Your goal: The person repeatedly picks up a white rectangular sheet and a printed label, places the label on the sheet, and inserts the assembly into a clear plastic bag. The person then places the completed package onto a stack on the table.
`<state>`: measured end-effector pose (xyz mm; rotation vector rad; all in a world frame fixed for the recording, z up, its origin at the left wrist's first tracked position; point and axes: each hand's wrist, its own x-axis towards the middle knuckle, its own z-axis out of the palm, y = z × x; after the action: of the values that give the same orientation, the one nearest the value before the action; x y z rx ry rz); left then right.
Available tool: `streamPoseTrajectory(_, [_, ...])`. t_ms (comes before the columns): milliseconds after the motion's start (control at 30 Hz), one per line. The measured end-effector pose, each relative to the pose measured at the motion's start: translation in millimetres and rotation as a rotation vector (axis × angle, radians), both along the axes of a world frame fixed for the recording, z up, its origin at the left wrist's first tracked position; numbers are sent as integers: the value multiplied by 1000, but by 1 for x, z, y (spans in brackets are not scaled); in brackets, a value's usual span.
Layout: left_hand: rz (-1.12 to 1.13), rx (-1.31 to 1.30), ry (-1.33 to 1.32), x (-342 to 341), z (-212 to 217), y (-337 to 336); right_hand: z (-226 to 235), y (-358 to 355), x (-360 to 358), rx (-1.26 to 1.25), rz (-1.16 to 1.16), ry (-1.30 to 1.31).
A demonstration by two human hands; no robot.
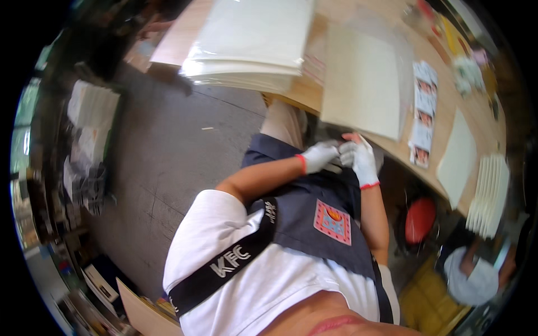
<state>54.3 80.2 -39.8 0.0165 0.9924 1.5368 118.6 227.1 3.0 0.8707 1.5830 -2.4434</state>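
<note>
My left hand [320, 157] and my right hand [360, 162] meet in front of my dark apron [302, 227], just off the table's edge. Both wear white gloves with red cuffs. Their fingers are curled in and touch or nearly touch. A bare fingertip shows at the top of the right hand. Whatever lies between the fingers is too small and blurred to make out. Closest to the hands on the tabletop is a stack of cream sheets [361, 84], partly on clear plastic film.
A thick pile of plastic-wrapped white sheets [252, 39] overhangs the wooden table [443, 106] at left. Rightward lie printed strips [424, 112], a pale sheet [458, 157] and stacked white pieces [487, 196]. A red stool seat [420, 219] stands below. Another person [471, 274] is at lower right.
</note>
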Motion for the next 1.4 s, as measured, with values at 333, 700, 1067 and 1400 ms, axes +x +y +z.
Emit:
streamPoseTrajectory(333, [175,-306,614,-45,33,-54,9,-53,-22,1419,340,236])
streamPoseTrajectory(700, [232,-260,355,-54,9,-66,33,-12,15,248,-91,161])
streamPoseTrajectory(1067, [205,-303,2027,-73,29,-76,-50,118,256,1422,748,-973])
streamPoseTrajectory(1400, [90,260,2324,-88,50,-43,13,83,61,1998,130,369])
